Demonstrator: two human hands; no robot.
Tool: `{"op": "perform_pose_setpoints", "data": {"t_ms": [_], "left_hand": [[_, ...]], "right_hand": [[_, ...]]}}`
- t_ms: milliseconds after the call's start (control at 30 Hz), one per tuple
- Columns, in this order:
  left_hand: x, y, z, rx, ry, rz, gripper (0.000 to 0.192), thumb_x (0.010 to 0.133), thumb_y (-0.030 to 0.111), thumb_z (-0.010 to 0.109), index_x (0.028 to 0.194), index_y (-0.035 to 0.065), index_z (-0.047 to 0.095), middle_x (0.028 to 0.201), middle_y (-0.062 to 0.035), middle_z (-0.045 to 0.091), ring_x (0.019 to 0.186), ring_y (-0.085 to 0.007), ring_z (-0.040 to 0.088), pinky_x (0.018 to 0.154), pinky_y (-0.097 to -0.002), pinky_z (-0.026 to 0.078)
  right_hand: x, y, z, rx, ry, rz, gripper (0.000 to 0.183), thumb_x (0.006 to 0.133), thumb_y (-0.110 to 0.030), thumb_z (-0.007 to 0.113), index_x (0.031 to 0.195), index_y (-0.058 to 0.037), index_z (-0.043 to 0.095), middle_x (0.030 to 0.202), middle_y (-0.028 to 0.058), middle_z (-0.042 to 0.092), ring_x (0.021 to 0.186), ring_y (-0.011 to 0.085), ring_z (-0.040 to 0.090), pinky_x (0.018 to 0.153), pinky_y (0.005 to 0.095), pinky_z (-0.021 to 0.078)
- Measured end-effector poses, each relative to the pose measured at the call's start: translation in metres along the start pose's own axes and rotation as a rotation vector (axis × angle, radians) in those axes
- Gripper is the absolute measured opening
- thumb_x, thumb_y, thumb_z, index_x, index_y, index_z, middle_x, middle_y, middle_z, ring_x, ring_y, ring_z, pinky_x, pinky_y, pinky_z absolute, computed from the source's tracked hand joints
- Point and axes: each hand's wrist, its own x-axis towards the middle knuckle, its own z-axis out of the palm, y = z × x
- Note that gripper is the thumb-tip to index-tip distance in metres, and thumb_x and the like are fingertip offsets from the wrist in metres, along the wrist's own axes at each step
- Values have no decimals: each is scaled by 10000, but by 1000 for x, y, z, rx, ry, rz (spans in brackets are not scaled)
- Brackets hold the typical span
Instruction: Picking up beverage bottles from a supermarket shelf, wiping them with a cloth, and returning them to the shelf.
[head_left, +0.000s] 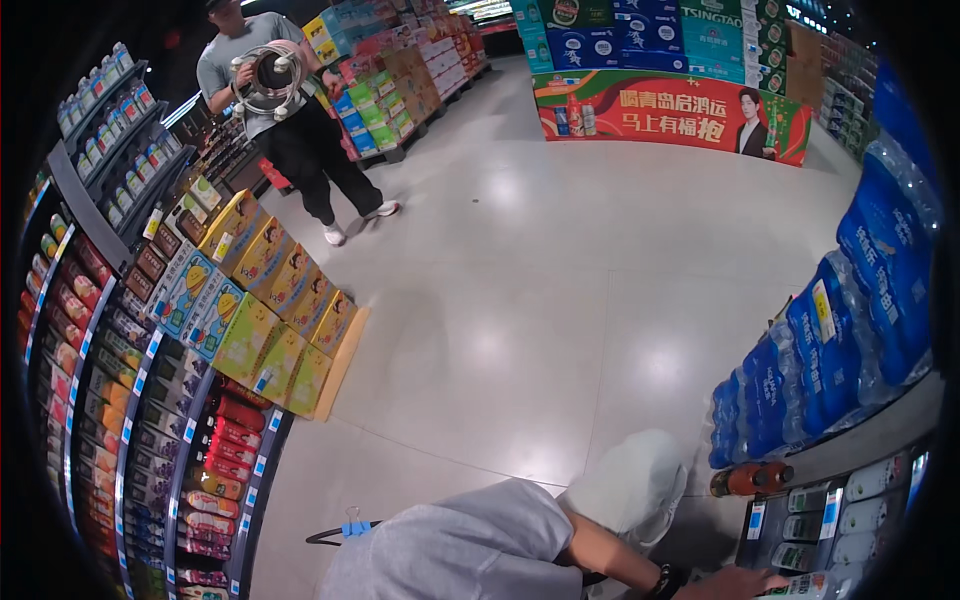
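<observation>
Neither of my hands is in view. Close before me, at the lower edge, a person in a grey shirt (465, 544) and a pale cap (626, 480) bends over. That person's hand (731, 583), with a dark band at the wrist, reaches to a bottle with a white label (802, 586) on the low shelf at right; the fingers touch it, but how firmly they hold it is unclear. More bottles (862, 517) lie in rows there in the picture. A few bottles with orange-brown contents (750, 478) are beside the shelf.
Blue shrink-wrapped Aquafina water packs (810, 360) are stacked at right. On the left stand drink shelves (142, 375) and stacked drink cartons (270, 300). Farther off, a standing person (262, 97) holds coiled tubing (270, 79). Tsingtao beer cases (637, 37) rise behind a red banner (660, 112).
</observation>
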Motion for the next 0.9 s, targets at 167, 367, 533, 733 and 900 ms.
{"op": "perform_pose_setpoints", "data": {"t_ms": [167,367,533,733,900], "left_hand": [[-11,22,18,-18,-83,89,593,842,378,649,1345,92,521,1199,-219,616,986,-429,625,815,-521,494],[-28,30,30,-277,-262,209,594,841,385,715,1315,66,554,1168,-222,650,1029,-396,633,847,-474,503],[-30,-13,65,-262,-582,121,796,824,553,764,1397,59,517,1274,-165,616,1126,-301,602,930,-404,485],[-53,-74,148,-1044,-771,-319,842,832,480,768,1497,108,410,1434,-109,488,1318,-255,448,1096,-370,376],[-34,-51,127,-1366,-678,-495,652,935,316,691,1469,66,410,1322,-45,548,1207,-138,532,1036,-319,433]], "right_hand": [[-11,-4,-26,11,32,-3,696,910,-297,719,1469,-42,393,1364,194,540,1196,350,562,990,414,496],[-26,-7,-57,14,82,6,703,904,-300,725,1472,-54,392,1369,189,536,1204,350,558,991,411,498],[-37,-4,-82,9,109,25,709,900,-303,731,1474,-63,392,1373,186,533,1211,350,554,993,409,499],[-46,0,-114,-15,143,33,716,894,-307,737,1477,-75,391,1378,181,529,1219,351,550,994,406,501],[-57,-4,-136,-40,198,18,723,889,-310,742,1479,-85,390,1382,178,526,1226,351,546,995,403,502]]}}
